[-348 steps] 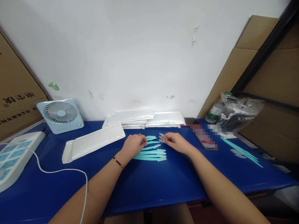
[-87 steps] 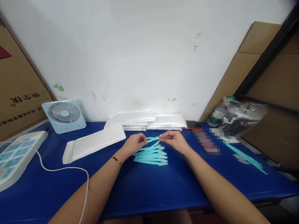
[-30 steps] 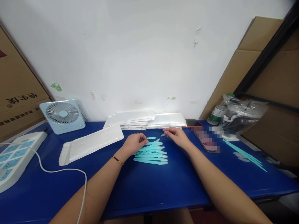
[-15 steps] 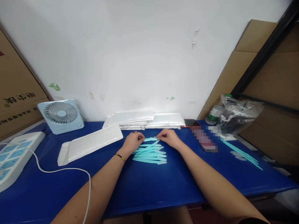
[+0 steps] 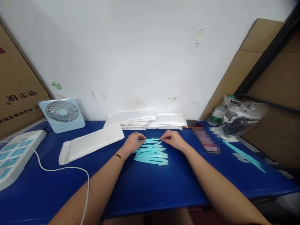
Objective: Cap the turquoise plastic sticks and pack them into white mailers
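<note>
Several slim turquoise sticks (image 5: 151,154) with pale tips lie side by side in a column on the blue table (image 5: 152,190). At the far end of the column, my left hand (image 5: 135,142) pinches the left end of a turquoise stick (image 5: 153,139). My right hand (image 5: 172,139) has its fingers closed at that stick's right tip. A white padded envelope (image 5: 92,142) lies to the left of my left hand. Behind both hands are stacked white padded envelopes (image 5: 166,120) against the wall.
On the left are a light-blue fan (image 5: 62,115), a white power strip (image 5: 21,156) and a trailing white cable (image 5: 63,168). Phones (image 5: 193,124), a bottle (image 5: 217,115), a plastic bag (image 5: 243,117) and more turquoise sticks (image 5: 246,156) lie on the right.
The right fingers have moved slightly to the right along the far stick. The view has shifted a little; the left hand stays at the stick's left end.
</note>
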The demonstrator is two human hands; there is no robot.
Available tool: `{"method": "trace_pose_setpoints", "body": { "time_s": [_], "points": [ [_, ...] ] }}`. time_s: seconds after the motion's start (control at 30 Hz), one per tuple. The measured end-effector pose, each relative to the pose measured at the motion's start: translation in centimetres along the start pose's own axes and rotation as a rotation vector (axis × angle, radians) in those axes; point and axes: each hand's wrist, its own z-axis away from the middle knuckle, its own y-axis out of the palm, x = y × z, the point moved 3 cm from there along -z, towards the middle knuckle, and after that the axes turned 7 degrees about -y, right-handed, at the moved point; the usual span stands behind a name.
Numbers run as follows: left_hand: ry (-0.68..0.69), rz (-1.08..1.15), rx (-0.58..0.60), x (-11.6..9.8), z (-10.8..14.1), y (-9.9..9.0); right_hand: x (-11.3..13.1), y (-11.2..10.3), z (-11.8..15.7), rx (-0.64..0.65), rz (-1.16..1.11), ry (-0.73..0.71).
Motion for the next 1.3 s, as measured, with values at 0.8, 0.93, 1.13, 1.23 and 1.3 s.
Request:
{"method": "trace_pose_setpoints", "body": {
  "time_s": [0.8, 0.93, 1.13, 1.23, 1.3],
  "points": [
    [0.079, 0.008, -0.021, 0.0, 0.2, 0.5, 4.9, 2.6, -0.3, 0.140, 0.099, -0.127],
    [0.140, 0.044, -0.028, -0.6, 0.7, 0.1, 6.7, 3.3, 1.3, 0.370, 0.173, -0.184],
    [0.220, -0.073, 0.190, -1.5, 2.4, -0.2, 8.2, 4.4, 1.5, 0.327, 0.282, -0.277],
    [0.249, -0.259, 0.218, -2.1, 3.3, 0.1, 8.5, 4.7, 1.4, 0.293, 0.337, -0.304],
    [0.237, -0.365, 0.191, -2.6, 3.6, 0.5, 8.7, 4.9, 1.4, 0.297, 0.375, -0.299]
  ]
}}
